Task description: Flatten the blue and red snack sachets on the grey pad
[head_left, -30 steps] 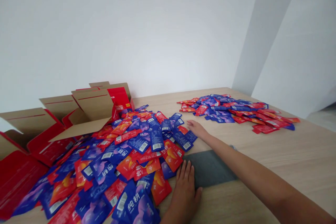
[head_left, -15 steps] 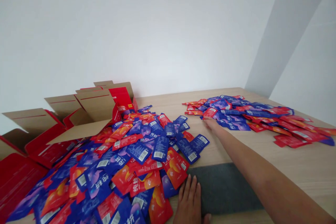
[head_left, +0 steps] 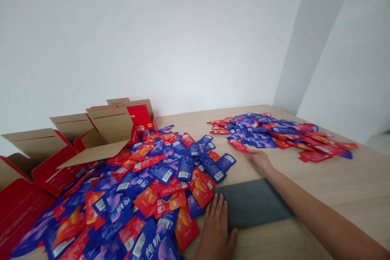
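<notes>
My right hand (head_left: pixel 258 159) is closed on the end of a red sachet (head_left: pixel 238 145), pinched between thumb and fingers just in front of the far pile. Flat on the table lies my left hand (head_left: pixel 216 225), fingers stretched out, between a dark grey mat (head_left: pixel 256 205) and the near heap. Its fingertips are beside a red-orange sachet (head_left: pixel 201 189) at the heap's edge. The near heap is made of many blue sachets (head_left: pixel 185 168) and red ones, lying at all angles. Farther right, blue and red sachets lie in a looser pile (head_left: pixel 262 130).
Several red cardboard boxes with brown insides stand open along the left, among them a front box (head_left: pixel 57 166) with raised flaps (head_left: pixel 111 124). The pale wood table (head_left: pixel 329 191) meets a white wall (head_left: pixel 195 40) behind. A grey pillar (head_left: pixel 307 40) rises at the right.
My right hand has drawn back toward me from the far pile, bringing the red sachet with it. My left hand stays by the mat. The view has shifted slightly right.
</notes>
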The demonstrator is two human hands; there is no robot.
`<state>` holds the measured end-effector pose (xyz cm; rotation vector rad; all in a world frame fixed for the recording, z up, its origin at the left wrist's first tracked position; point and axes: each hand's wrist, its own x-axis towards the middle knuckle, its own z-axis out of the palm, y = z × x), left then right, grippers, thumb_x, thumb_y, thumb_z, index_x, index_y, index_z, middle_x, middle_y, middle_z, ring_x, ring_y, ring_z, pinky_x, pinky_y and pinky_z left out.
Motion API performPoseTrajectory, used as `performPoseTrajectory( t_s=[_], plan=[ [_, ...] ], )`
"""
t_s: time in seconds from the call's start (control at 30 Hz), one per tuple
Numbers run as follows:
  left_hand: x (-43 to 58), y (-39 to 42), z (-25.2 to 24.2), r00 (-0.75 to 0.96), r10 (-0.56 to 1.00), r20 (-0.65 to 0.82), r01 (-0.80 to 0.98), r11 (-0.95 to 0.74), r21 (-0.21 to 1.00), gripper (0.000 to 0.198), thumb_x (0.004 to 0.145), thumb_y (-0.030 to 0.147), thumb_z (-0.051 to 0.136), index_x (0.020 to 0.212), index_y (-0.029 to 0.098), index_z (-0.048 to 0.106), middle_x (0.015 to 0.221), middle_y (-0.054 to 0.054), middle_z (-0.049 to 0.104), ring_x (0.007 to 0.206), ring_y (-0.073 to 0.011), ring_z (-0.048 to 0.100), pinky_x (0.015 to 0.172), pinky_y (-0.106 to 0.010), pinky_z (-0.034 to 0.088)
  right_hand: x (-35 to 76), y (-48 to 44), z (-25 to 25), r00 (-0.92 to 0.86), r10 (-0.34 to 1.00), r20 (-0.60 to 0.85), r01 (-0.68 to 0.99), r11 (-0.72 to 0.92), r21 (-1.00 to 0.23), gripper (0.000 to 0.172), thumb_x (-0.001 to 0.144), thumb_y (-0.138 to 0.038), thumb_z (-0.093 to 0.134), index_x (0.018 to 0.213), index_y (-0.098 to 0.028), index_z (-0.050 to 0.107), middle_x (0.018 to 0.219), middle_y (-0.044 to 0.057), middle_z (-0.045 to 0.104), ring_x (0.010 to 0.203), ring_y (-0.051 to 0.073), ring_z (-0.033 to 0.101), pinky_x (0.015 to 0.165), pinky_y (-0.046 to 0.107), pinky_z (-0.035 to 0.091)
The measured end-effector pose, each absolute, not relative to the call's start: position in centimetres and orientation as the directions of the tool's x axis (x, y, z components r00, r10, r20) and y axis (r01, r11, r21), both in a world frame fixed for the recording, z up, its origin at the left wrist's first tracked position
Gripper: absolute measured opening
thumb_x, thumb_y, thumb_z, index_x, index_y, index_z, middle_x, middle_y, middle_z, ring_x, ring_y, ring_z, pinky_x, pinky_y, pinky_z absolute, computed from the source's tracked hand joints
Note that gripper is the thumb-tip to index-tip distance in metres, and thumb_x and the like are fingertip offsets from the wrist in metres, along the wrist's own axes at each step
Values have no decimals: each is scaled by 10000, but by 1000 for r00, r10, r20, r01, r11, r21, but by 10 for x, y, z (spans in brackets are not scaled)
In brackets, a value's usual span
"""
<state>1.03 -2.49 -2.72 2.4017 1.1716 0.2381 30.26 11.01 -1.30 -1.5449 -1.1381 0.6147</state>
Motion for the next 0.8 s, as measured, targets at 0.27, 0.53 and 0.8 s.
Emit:
performPoseTrajectory(
  t_s=[0.27,0.53,0.8],
  plan=[
    [15,-31,-4,609,792,-38,738,-549,393,606,831,284,407,1390,80,288,1478,-100,181,1358,-240,116,1099,-443,161,319,20,61,364,875,318,604,38,-796,206,690,-330,555,776,-202,692,794,39,689,758,225,608,741,342,445],
    [14,-29,-10,628,778,4,726,-588,356,601,821,272,421,1375,71,303,1464,-122,236,1354,-244,141,1094,-441,177,293,-35,116,53,893,447,790,236,-565,253,787,-398,497,766,-212,668,855,77,662,838,236,593,758,352,447],
    [14,-31,-4,621,784,-11,732,-574,367,615,801,260,422,1382,97,301,1468,-106,220,1354,-244,138,1083,-460,194,284,-43,122,79,995,59,386,24,-922,386,684,-574,591,725,-190,597,705,30,655,657,175,596,635,289,461]
  ],
)
